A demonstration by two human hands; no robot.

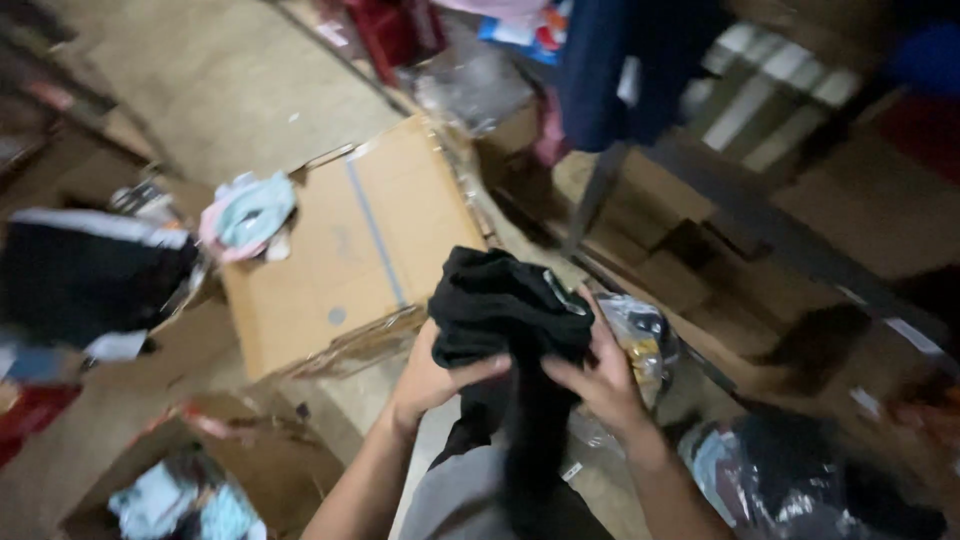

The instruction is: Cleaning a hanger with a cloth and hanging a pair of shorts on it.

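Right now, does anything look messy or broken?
Yes. A pink and pale-blue cloth bundle hangs off the edge of the cardboard box, and the box's front edge looks torn. Both hands hold a black garment.

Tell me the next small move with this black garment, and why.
Probably shake it out or spread it. The black garment is bunched in a wad, gripped by the left hand and the right hand from either side, with a length hanging down between the arms. Bunched like that, its shape cannot be made out.
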